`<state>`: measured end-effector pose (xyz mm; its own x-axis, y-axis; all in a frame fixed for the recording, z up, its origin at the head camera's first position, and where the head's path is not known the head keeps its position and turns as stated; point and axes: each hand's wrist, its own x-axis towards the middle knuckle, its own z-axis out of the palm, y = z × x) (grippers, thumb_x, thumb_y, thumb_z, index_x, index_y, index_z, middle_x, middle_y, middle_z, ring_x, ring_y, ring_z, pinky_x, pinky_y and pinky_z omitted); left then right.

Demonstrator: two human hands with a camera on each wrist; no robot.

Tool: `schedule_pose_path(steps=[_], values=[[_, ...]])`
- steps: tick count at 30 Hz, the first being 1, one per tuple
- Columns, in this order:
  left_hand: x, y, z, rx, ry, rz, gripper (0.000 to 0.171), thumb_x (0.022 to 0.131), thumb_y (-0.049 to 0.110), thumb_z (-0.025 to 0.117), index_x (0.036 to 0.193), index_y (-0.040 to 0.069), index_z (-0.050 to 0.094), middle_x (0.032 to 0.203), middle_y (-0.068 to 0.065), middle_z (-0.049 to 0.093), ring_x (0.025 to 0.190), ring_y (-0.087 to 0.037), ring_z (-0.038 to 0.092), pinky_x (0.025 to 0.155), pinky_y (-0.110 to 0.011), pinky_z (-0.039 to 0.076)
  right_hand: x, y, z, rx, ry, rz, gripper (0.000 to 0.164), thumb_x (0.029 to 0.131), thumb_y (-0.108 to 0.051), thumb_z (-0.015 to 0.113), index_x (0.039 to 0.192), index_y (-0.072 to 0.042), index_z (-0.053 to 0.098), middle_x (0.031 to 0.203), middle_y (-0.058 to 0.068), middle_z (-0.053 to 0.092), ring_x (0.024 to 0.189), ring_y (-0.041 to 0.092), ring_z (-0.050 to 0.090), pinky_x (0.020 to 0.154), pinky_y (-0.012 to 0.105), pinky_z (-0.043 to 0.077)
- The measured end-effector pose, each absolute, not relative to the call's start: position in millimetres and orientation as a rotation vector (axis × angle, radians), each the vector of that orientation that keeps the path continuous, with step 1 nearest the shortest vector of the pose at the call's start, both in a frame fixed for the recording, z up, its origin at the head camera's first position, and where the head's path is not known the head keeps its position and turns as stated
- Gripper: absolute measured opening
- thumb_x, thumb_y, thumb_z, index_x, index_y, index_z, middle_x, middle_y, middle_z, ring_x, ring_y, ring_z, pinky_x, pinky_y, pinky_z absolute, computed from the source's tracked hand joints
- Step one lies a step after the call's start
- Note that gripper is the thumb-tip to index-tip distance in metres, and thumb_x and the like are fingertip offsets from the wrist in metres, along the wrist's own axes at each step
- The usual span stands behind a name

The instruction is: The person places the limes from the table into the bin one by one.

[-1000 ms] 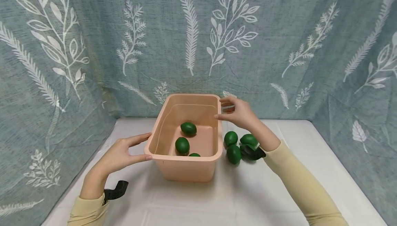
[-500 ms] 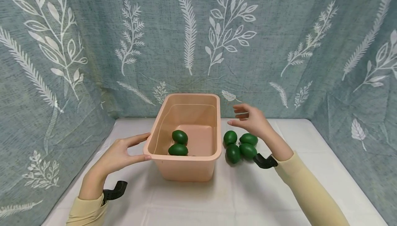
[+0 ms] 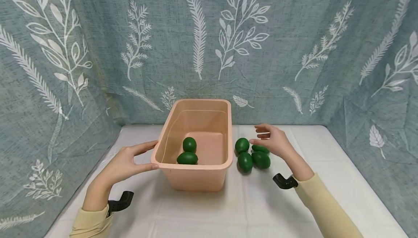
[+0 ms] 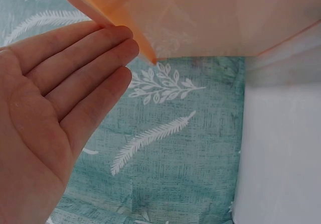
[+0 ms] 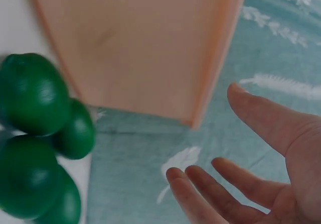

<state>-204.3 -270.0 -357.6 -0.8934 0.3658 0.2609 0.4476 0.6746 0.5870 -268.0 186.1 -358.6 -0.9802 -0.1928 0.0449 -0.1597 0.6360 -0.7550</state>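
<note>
A peach-coloured plastic bin (image 3: 199, 178) stands on the table, its near end tilted toward the camera's view. Inside lie two visible green limes, one lime (image 3: 189, 144) behind another lime (image 3: 187, 158). My left hand (image 3: 122, 161) rests at the bin's left rim near the front corner; its fingers are straight in the left wrist view, with fingertips (image 4: 123, 35) against the bin wall. To the bin's right my right hand (image 3: 272, 140) hovers with fingers spread and nothing held. Just below it several limes (image 3: 260, 160) sit clustered, one lime (image 3: 242, 145) near its thumb tip.
A white cloth (image 3: 209, 216) covers the table. Teal leaf-patterned curtains (image 3: 209, 49) hang close behind the bin and on both sides. Black camera mounts, one camera (image 3: 121, 201) at the left and another camera (image 3: 285, 181) at the right, jut from the wrists.
My right hand has moved from beside the bin's right rim rightward and down over the limes outside. Inside the bin, the limes have rolled left and nearer. My left hand stays put.
</note>
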Motion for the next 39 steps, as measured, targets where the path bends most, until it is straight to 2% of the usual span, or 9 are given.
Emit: schedule_pose_path(steps=[11,16,21,27,39], values=[[-205,-270,-358,-0.68,-2.766,-1.033,0.066,0.079,0.038,0.076,0.137,0.017,0.052,0.137,-0.003,0.055,0.125,-0.037,0.051,0.097,-0.057,0.044,-265,206,-399,-0.183,2.801,-1.268,0.063,0.084,-0.037,0.071,0.136,-0.008,0.05,0.135,0.017,0.053,0.119,0.035,0.055,0.09,0.045,0.052],[-205,-271,-358,-0.659,-2.772,-1.021,0.067,0.078,0.04,0.077,0.137,0.019,0.053,0.136,0.001,0.055,0.125,-0.033,0.052,0.098,-0.054,0.045,-262,211,-417,-0.144,2.801,-1.26,0.064,0.083,-0.037,0.072,0.134,-0.004,0.051,0.133,0.019,0.054,0.119,0.036,0.056,0.088,0.044,0.053],[-206,-272,-359,-0.665,-2.771,-1.018,0.067,0.078,0.04,0.077,0.137,0.019,0.053,0.137,-0.001,0.055,0.124,-0.034,0.052,0.097,-0.054,0.045,-259,215,-432,-0.103,2.818,-1.238,0.062,0.083,-0.034,0.073,0.131,-0.002,0.053,0.132,0.021,0.055,0.119,0.038,0.055,0.091,0.045,0.052],[-206,-272,-359,-0.656,-2.778,-1.047,0.068,0.077,0.041,0.077,0.137,0.021,0.052,0.137,0.001,0.054,0.125,-0.033,0.051,0.097,-0.055,0.045,-255,218,-445,-0.057,2.815,-1.234,0.065,0.081,-0.034,0.075,0.131,0.0,0.053,0.129,0.022,0.056,0.116,0.038,0.057,0.092,0.046,0.051],[-205,-271,-357,-0.684,-2.769,-1.058,0.066,0.079,0.037,0.077,0.138,0.018,0.052,0.138,-0.003,0.054,0.125,-0.036,0.051,0.097,-0.056,0.044,-256,215,-457,-0.024,2.845,-1.22,0.063,0.08,-0.028,0.076,0.13,0.002,0.052,0.126,0.025,0.057,0.111,0.039,0.06,0.09,0.05,0.051]])
